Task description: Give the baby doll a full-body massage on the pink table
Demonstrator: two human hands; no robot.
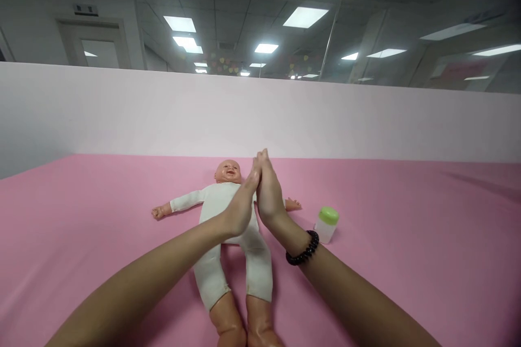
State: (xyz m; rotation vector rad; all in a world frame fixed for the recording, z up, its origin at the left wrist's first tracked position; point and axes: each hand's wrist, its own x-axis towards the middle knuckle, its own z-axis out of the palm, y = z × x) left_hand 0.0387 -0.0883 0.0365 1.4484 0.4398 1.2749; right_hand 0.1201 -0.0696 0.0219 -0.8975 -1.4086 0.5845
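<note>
Above the body of a baby doll [211,211], my left hand [243,203] and my right hand [269,190] meet palm to palm. Their fingers are stretched out and point away from me, and neither hand holds anything. The doll lies on its back in a white cloth suit, arms spread, with its bare feet toward me. Part of its chest and one arm are hidden behind my hands. On my right wrist is a black coiled band [303,249]. To the right of that wrist stands a small translucent bottle [324,230] with a green lid [329,215], partly covered by my forearm.
A pink sheet [386,238] covers the surface under the doll. Behind it runs a low white wall [163,114] with glass panels [228,27] above. A door [100,49] shows at the far left, and ceiling lights reflect in the glass.
</note>
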